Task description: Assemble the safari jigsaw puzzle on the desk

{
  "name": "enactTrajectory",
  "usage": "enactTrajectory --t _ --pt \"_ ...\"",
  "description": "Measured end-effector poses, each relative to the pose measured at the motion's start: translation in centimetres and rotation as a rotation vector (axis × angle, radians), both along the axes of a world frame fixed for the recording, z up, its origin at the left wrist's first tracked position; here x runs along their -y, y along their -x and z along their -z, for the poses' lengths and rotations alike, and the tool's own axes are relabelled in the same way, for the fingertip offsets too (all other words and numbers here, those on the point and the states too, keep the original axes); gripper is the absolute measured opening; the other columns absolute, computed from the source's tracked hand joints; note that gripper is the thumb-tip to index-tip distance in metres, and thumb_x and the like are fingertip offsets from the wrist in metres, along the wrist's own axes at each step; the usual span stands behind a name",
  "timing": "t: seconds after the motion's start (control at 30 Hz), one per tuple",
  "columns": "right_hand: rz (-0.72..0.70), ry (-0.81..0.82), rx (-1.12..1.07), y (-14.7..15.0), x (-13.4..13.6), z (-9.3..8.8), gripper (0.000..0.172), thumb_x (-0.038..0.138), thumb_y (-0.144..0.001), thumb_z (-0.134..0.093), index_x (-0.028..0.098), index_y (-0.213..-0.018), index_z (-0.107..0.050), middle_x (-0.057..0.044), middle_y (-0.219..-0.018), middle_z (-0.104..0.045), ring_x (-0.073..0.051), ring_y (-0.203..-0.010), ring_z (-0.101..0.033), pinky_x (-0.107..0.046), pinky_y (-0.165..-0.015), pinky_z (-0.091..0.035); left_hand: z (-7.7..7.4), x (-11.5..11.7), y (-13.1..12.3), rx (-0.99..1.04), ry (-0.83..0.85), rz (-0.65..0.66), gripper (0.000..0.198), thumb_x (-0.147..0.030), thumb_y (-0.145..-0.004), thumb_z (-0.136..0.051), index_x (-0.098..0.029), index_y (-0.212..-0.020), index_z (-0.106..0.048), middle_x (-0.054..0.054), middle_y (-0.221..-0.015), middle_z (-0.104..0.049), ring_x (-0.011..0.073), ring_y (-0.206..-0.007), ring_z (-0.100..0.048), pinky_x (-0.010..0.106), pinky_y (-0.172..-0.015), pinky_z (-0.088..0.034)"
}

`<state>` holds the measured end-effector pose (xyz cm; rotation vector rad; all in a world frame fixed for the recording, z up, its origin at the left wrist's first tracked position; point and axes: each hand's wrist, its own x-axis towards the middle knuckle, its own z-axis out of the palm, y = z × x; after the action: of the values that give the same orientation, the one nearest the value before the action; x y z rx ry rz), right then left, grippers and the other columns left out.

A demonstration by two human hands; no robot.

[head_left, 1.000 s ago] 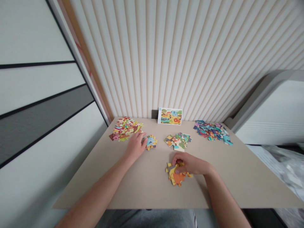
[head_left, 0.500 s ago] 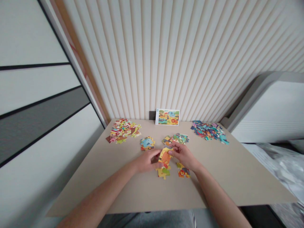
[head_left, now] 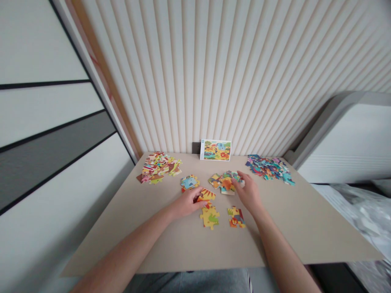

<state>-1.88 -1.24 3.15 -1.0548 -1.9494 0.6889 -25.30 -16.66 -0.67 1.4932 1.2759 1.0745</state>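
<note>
My left hand (head_left: 190, 202) is closed on yellow jigsaw puzzle pieces (head_left: 207, 194) with red stripes, held above the table. Just below them lies a yellow piece with a green shape (head_left: 210, 217). Over the green-and-yellow piece pile, my right hand (head_left: 249, 191) pinches the edge of an orange-centred puzzle piece (head_left: 227, 184) between thumb and fingers. Part of that pile (head_left: 215, 180) shows to its left. Nearer me are joined pieces with a lion's face (head_left: 236, 217). Blue elephant pieces (head_left: 189, 182) lie beyond my left hand.
A picture card (head_left: 215, 150) leans against the ribbed wall at the table's back, beside a dark socket (head_left: 196, 147). A heap of reddish and green pieces (head_left: 160, 167) lies back left, and a blue-purple heap (head_left: 270, 167) back right. The beige table (head_left: 171, 252) ends just before my lap.
My right hand has moved away from my left, to the right and back, carrying the orange-centred piece to the pile. My left hand keeps the striped pieces, now more visible.
</note>
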Motion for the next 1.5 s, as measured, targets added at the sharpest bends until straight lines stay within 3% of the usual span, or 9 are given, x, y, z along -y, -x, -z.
enactTrajectory --t 0.07,0.23,0.33,0.57,0.77,0.97,1.07,1.3,1.5 --pt "-0.029 -0.086 0.052 0.0 0.3 -0.1 0.048 0.057 -0.090 -0.059 0.019 -0.118 -0.069 -0.015 -0.114 -0.070 -0.030 -0.105 -0.064 -0.045 -0.093 -0.049 0.1 -0.1 0.1 0.014 0.006 0.000 0.037 -0.047 -0.087 -0.069 -0.018 -0.107 -0.057 0.002 -0.091 -0.064 0.0174 -0.083 -0.061 0.027 -0.072 -0.047" --pt "-0.509 -0.014 0.077 1.6 3.3 -0.7 0.030 0.047 -0.097 -0.056 0.024 -0.104 -0.073 -0.007 -0.102 -0.074 -0.023 -0.096 -0.066 -0.037 -0.088 -0.049 0.2 -0.1 0.1 0.032 -0.007 0.010 0.035 -0.048 -0.089 -0.068 -0.018 -0.104 -0.056 0.001 -0.092 -0.062 0.0163 -0.084 -0.060 0.026 -0.073 -0.047" --pt "-0.661 -0.009 0.136 2.4 4.8 -1.0 0.024 0.044 -0.096 -0.060 0.023 -0.093 -0.073 -0.004 -0.090 -0.073 -0.020 -0.086 -0.065 -0.032 -0.082 -0.047 0.2 -0.1 0.0 0.047 -0.010 0.012 0.035 -0.047 -0.089 -0.068 -0.018 -0.102 -0.056 0.000 -0.091 -0.061 0.0155 -0.082 -0.060 0.026 -0.073 -0.048" --pt "-0.335 0.046 0.029 1.4 3.3 -0.8 0.034 0.049 -0.097 -0.054 0.020 -0.085 -0.069 -0.003 -0.078 -0.067 -0.018 -0.073 -0.058 -0.030 -0.070 -0.044 -0.2 0.2 0.3 -0.227 -0.115 -0.043 0.050 -0.045 -0.089 -0.068 -0.019 -0.130 -0.057 0.005 -0.103 -0.067 0.0114 -0.069 -0.055 0.024 -0.064 -0.046" --pt "-0.028 -0.065 0.221 -0.1 0.7 -0.3 0.037 0.049 -0.090 -0.060 0.018 -0.107 -0.071 -0.008 -0.091 -0.068 -0.021 -0.076 -0.058 -0.033 -0.072 -0.044 -2.3 1.2 -0.2 -0.583 -0.284 0.231 0.069 -0.057 -0.077 -0.078 -0.023 -0.135 -0.060 0.012 -0.125 -0.063 0.0277 -0.115 -0.059 0.038 -0.102 -0.045" --pt "-0.480 0.223 0.362 -1.7 1.0 -1.1 0.028 0.046 -0.087 -0.064 0.020 -0.080 -0.071 0.001 -0.069 -0.064 -0.015 -0.062 -0.054 -0.026 -0.058 -0.039 -2.7 1.2 -0.5 -0.668 -0.258 0.258 0.069 -0.055 -0.078 -0.077 -0.025 -0.137 -0.058 0.011 -0.126 -0.061 0.0283 -0.115 -0.060 0.038 -0.103 -0.045" --pt "-0.649 0.345 0.481 -2.9 1.2 -1.4 0.023 0.040 -0.076 -0.075 0.020 -0.085 -0.071 0.003 -0.070 -0.062 -0.014 -0.063 -0.052 -0.024 -0.057 -0.038 -2.4 1.2 -0.3 -0.649 -0.245 0.256 0.073 -0.050 -0.077 -0.079 -0.025 -0.141 -0.055 0.010 -0.128 -0.060 0.0278 -0.117 -0.059 0.037 -0.104 -0.045" --pt "-0.625 0.315 0.642 -3.6 1.6 -1.6 0.034 0.026 -0.065 -0.081 0.022 -0.096 -0.068 0.001 -0.086 -0.063 -0.017 -0.075 -0.055 -0.025 -0.066 -0.040 -1.6 1.3 -0.1 -0.631 -0.261 0.175 0.072 -0.030 -0.082 -0.073 -0.026 -0.148 -0.045 0.009 -0.127 -0.057 0.0249 -0.119 -0.057 0.034 -0.106 -0.044" --pt "-0.607 0.339 0.635 -3.4 1.9 -1.8 0.027 0.028 -0.069 -0.080 0.022 -0.093 -0.068 -0.001 -0.086 -0.064 -0.018 -0.075 -0.056 -0.026 -0.065 -0.040 -1.1 1.2 -0.3 -0.682 -0.237 0.088 0.088 -0.050 -0.079 -0.078 -0.028 -0.154 -0.037 0.011 -0.147 -0.047 0.0294 -0.134 -0.047 0.043 -0.115 -0.037"
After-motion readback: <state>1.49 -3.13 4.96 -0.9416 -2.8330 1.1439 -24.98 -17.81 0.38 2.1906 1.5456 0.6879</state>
